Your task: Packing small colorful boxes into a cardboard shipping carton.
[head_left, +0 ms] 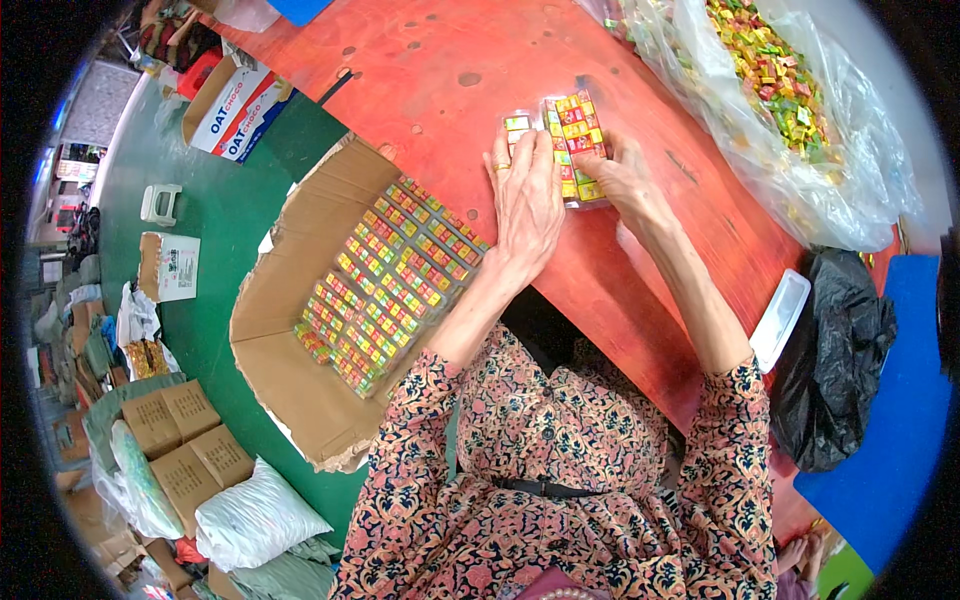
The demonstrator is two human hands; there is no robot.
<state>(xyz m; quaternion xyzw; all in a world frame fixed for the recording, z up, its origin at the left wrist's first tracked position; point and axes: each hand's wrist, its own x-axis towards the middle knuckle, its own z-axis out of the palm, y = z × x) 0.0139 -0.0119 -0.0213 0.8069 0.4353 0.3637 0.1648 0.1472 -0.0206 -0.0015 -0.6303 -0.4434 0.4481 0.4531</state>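
Grip closure: cannot tell for either hand. Left hand [528, 200], fingers extended, at left edge of clear tray [588, 204] packed with small coloured pieces [574, 116]; tray lies on red surface [530, 60], long axis near to far, far end angled slightly left. Right hand [628, 178], thumb over tray's right side.

Bare forearms [690, 280] rise to the upper centre; left hand [527, 200] extended, back showing; right hand [625, 178] curled.
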